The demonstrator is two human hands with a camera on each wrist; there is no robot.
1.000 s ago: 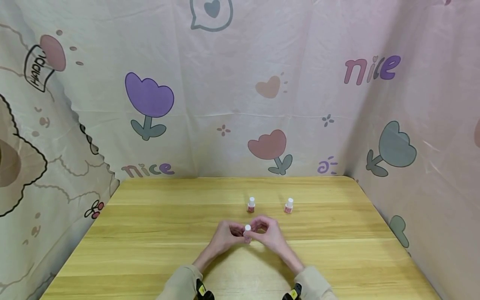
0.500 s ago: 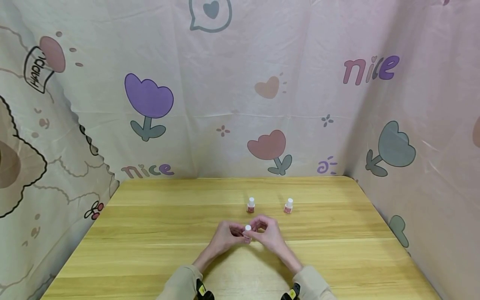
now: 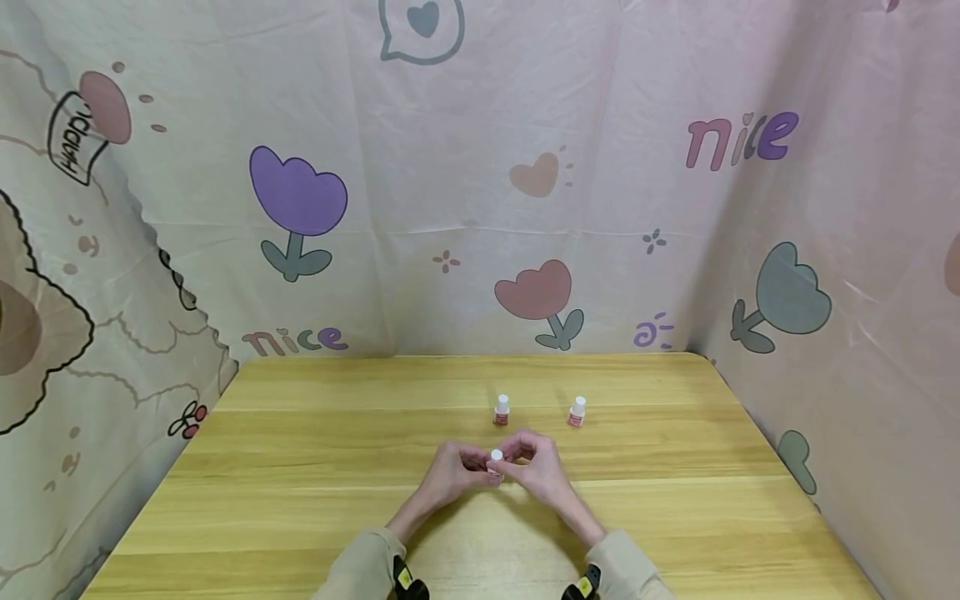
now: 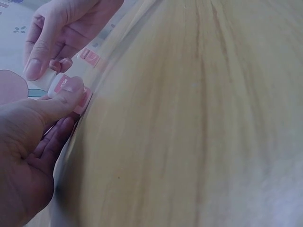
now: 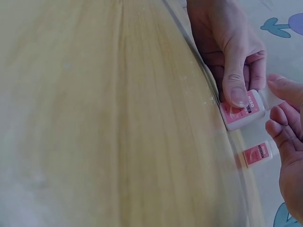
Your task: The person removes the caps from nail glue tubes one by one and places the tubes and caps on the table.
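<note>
A small white bottle with a pink label [image 5: 244, 116] stands on the table between both hands. My left hand [image 3: 452, 469] grips its body, with the thumb pressed over the label in both wrist views. From the other side my right hand [image 3: 538, 468] pinches the white cap [image 3: 497, 456] between thumb and fingers. Much of the bottle is covered by fingers in the head view. Two similar bottles stand upright farther back, one bottle [image 3: 502, 412] straight behind the hands and another bottle [image 3: 577, 412] to its right.
The wooden table [image 3: 315, 433] reaches back to a patterned cloth [image 3: 435, 150] hung behind it and along both sides. Black straps with a yellow mark [image 3: 405, 577] sit at the wrists by the beige sleeves [image 3: 360, 567].
</note>
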